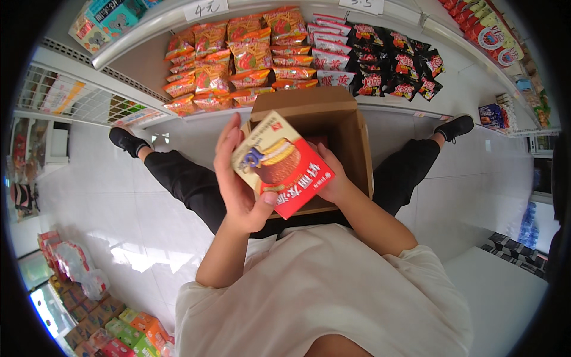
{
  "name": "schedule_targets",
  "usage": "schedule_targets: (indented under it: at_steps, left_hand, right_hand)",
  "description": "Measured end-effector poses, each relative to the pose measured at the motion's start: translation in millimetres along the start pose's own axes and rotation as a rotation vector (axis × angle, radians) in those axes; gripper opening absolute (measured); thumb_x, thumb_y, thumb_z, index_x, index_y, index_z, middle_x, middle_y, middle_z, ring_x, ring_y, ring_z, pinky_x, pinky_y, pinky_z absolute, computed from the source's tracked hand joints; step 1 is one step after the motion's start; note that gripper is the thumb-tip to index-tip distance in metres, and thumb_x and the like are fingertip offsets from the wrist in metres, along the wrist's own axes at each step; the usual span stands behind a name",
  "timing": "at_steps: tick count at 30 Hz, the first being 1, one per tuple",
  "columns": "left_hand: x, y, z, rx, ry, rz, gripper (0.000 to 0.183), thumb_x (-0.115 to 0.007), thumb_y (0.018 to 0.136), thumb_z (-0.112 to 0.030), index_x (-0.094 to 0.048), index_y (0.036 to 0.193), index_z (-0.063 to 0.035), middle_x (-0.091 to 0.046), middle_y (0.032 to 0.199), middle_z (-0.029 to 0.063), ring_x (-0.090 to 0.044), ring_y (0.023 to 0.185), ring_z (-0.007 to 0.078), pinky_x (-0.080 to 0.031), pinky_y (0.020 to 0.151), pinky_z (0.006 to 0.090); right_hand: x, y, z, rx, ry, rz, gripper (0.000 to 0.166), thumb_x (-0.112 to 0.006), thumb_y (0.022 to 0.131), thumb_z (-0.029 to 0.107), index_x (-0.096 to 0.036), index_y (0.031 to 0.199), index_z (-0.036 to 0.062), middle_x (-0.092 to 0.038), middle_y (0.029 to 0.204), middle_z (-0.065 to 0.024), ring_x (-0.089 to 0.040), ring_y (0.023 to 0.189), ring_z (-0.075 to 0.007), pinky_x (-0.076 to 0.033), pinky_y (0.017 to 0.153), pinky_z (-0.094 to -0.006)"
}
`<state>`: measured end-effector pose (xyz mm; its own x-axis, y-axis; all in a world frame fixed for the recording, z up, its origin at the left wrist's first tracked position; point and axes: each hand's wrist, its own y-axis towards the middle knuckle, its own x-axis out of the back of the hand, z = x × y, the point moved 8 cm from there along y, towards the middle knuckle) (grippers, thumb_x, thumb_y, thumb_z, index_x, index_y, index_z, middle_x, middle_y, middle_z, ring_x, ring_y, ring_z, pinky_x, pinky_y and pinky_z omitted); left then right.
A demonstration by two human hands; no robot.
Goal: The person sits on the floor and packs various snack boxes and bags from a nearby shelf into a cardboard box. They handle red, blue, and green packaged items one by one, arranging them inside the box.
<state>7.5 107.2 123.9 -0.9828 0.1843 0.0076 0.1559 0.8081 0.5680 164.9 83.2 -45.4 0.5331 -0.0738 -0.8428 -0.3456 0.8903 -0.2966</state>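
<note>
A red and cream printed snack box [283, 165] with a chocolate pie pictured on it is held tilted between both of my hands. My left hand [241, 178] grips its left side, the thumb on the lower front face. My right hand [332, 174] is against its right side, the fingers partly hidden behind it. Beneath and behind the box stands an open brown cardboard carton [348, 129] between my legs, its flap raised toward the shelf. A dark reddish thing lies inside the carton, mostly hidden by the snack box.
Ahead, a low shelf holds orange snack bags [212, 76], silver-white packets [330, 58] and black packets [403, 64]. A wire basket [58, 96] hangs at the left. My black-clad legs spread either side of the carton on the tiled floor [147, 209]. Colourful cartons [138, 332] stand at the lower left.
</note>
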Motion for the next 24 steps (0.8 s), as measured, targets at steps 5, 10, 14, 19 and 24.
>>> schedule_targets:
  at_steps: [5,10,14,19,24]
  left_hand:
    - [-29.6,-31.0,11.8,0.184,-0.158,0.139,0.109,-0.075,0.09,-0.044,-0.009,0.164,0.0015,-0.021,0.165,0.0356,-0.021,0.157,0.0419,-0.018,0.126,0.0489]
    - [-39.4,-47.6,17.5,0.279,-0.151,0.223,0.097,-0.07,0.092,-0.039,-0.019,0.161,0.0066,-0.027,0.164,0.0314,-0.019,0.158,0.0422,-0.016,0.126,0.0484]
    - [-37.6,-50.9,27.2,0.48,-0.082,0.218,0.087,-0.065,0.093,-0.029,-0.022,0.16,0.0078,-0.022,0.167,0.0291,-0.017,0.159,0.0418,-0.017,0.126,0.0476]
    - [-35.4,-58.4,41.6,0.689,-0.285,0.164,0.086,-0.062,0.096,-0.024,-0.017,0.163,0.0068,-0.025,0.167,0.0235,-0.026,0.156,0.0308,-0.021,0.125,0.0405]
    - [-42.8,-56.6,34.8,0.657,-0.405,0.106,0.091,-0.049,0.106,-0.052,-0.007,0.166,0.0015,-0.015,0.172,0.018,-0.018,0.159,0.0262,-0.02,0.127,0.0399]
  right_hand:
    - [25.9,-27.4,-21.2,-0.052,-0.096,0.096,0.063,-0.051,0.107,0.051,-0.044,0.151,0.0064,-0.054,0.15,-0.0138,-0.056,0.137,-0.0262,-0.044,0.116,-0.0439]
    - [18.6,-35.1,-16.5,-0.115,-0.281,0.168,0.085,-0.061,0.098,0.059,-0.03,0.159,0.0091,-0.045,0.157,-0.0142,-0.048,0.144,-0.0277,-0.042,0.118,-0.0462]
    - [27.1,-32.8,-12.2,-0.126,-0.209,0.101,0.105,-0.071,0.09,0.062,-0.017,0.166,0.013,-0.035,0.164,-0.0129,-0.039,0.151,-0.0291,-0.036,0.122,-0.0472]
    - [28.7,-33.3,-6.8,-0.052,-0.211,0.084,0.112,-0.075,0.088,0.061,-0.012,0.168,0.014,-0.027,0.169,-0.0108,-0.029,0.156,-0.0291,-0.03,0.124,-0.0465]
    - [17.8,-38.0,-1.8,-0.038,-0.239,0.069,0.115,-0.076,0.086,0.061,-0.01,0.168,0.0141,-0.025,0.17,-0.0102,-0.028,0.156,-0.0283,-0.031,0.124,-0.0454]
